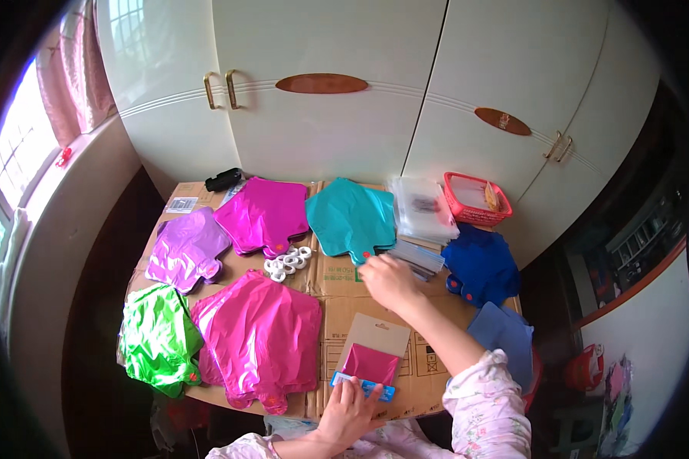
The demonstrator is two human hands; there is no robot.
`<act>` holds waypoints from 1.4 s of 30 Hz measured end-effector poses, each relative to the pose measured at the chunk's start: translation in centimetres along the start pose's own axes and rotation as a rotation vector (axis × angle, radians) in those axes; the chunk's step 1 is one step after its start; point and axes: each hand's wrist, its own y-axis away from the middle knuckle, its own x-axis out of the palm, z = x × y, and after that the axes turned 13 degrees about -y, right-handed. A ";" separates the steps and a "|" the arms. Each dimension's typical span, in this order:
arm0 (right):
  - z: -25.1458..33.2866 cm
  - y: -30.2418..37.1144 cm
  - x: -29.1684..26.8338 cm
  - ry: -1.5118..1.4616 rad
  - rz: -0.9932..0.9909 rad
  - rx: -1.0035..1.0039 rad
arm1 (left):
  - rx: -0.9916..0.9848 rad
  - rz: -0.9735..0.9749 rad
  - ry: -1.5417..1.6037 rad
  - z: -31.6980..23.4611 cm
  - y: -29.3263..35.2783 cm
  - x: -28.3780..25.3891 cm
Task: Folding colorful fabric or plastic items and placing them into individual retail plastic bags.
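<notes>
My left hand [348, 409] lies at the table's near edge, fingers stretched over a blue strip [381, 392]. That strip crosses the lower end of a folded magenta foil piece [371, 363] on a tan backing card [380, 330] with a hang hole. Farther off, my right hand [390, 281] is closed, its fingertips by the narrow neck of a teal foil balloon [351, 218]. What they pinch, if anything, is hidden. Just beyond that hand are translucent straws [419, 257]. White rings [287, 264] sit in a heap left of it.
Flat foil balloons in magenta [264, 214], purple [187, 249], green [159, 336], pink [260, 329] and dark blue [482, 264] lie around the cardboard-covered table [341, 294]. Clear plastic bags [421, 210] and a red basket [455, 199] stand at the back, before white cabinets [321, 130].
</notes>
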 end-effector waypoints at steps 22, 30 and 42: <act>6.0 1.6 -1.2 -0.308 0.113 0.036 | 0.040 0.111 -0.008 0.5 0.4 0.3; 5.3 9.6 -2.5 -0.655 0.300 0.556 | 0.035 0.114 0.035 0.5 0.1 0.2; 4.7 8.8 -1.4 -0.605 0.368 0.447 | 0.038 0.120 -0.006 0.1 0.3 0.5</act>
